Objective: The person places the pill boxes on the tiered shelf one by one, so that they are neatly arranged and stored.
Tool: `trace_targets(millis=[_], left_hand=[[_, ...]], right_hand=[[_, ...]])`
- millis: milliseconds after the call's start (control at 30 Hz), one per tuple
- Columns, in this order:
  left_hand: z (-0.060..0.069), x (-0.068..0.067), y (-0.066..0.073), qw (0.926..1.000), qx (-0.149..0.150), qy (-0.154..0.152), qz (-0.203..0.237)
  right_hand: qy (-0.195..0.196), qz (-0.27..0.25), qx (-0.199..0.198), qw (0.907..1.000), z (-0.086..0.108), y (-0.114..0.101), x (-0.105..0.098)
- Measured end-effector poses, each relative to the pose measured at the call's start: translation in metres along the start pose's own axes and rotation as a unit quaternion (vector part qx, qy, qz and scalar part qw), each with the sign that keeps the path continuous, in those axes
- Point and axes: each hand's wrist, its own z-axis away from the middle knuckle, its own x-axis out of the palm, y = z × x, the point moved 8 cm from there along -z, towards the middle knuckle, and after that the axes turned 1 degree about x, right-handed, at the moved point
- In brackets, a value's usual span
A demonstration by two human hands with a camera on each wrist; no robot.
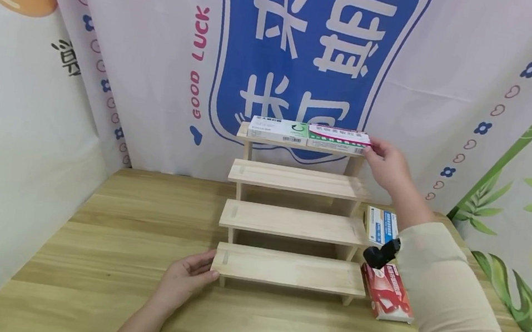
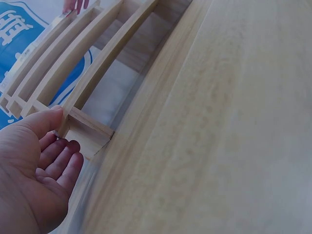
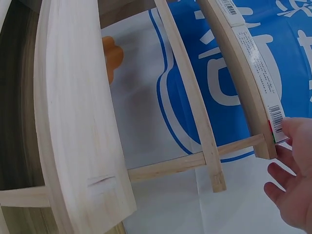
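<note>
A pale wooden stepped rack (image 1: pixel 289 222) stands on the table, with several tiers rising toward the back. On its top tier lie two medicine boxes end to end: a white and green box (image 1: pixel 278 130) on the left and a white box with a magenta stripe (image 1: pixel 337 139) on the right. My right hand (image 1: pixel 389 165) holds the striped box by its right end, thumb at the front corner; the right wrist view shows the thumb against this box (image 3: pixel 261 73). Down at the lowest tier, my left hand (image 1: pixel 185 281) pinches the board's left end, its thumb (image 2: pixel 51 119) against the wood.
To the right of the rack, a blue and white box (image 1: pixel 381 225) and a red box (image 1: pixel 387 294) lie on the wood-grain table (image 1: pixel 135 238). A printed cloth (image 1: pixel 159 135) hangs close behind the rack. My right sleeve (image 1: pixel 460 304) passes beside these boxes.
</note>
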Motion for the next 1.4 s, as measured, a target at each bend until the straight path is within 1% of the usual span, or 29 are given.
trace_targets(millis=[167,300,500,633,700,767,933,1033,1167,1400], left_hand=[[-0.001,0.002,-0.001,1.0000,-0.002,-0.001,-0.003],[-0.002,0.001,-0.002,1.0000,-0.002,-0.001,-0.004],[-0.002,0.000,-0.004,0.9999,-0.005,-0.001,-0.010],[-0.003,0.000,-0.004,0.9999,-0.005,-0.002,-0.009],[-0.003,0.000,-0.004,1.0000,-0.004,-0.003,-0.008],[-0.003,0.000,-0.004,1.0000,-0.003,-0.004,-0.007],[-0.003,0.001,-0.003,1.0000,-0.001,-0.007,-0.006],[-0.003,0.001,-0.003,1.0000,-0.001,-0.007,-0.007],[-0.002,0.000,-0.003,1.0000,-0.001,-0.004,-0.007],[-0.003,0.000,-0.003,0.9999,-0.003,-0.002,-0.010]], right_hand=[[0.013,-0.015,0.005,0.9998,0.011,0.007,-0.009],[0.016,0.002,-0.010,0.9998,0.025,0.014,-0.018],[-0.006,0.034,-0.029,0.9990,0.058,0.035,-0.022],[-0.004,0.050,-0.048,0.9976,0.082,0.053,-0.022],[-0.002,0.054,-0.056,0.9970,0.094,0.064,-0.020],[-0.002,0.066,-0.055,0.9963,0.106,0.076,-0.017],[-0.007,0.096,-0.026,0.9950,0.135,0.109,-0.006],[-0.006,0.108,-0.010,0.9941,0.151,0.125,0.001],[-0.004,0.114,0.005,0.9934,0.169,0.141,0.010],[-0.001,0.117,0.007,0.9931,0.192,0.165,0.026]])
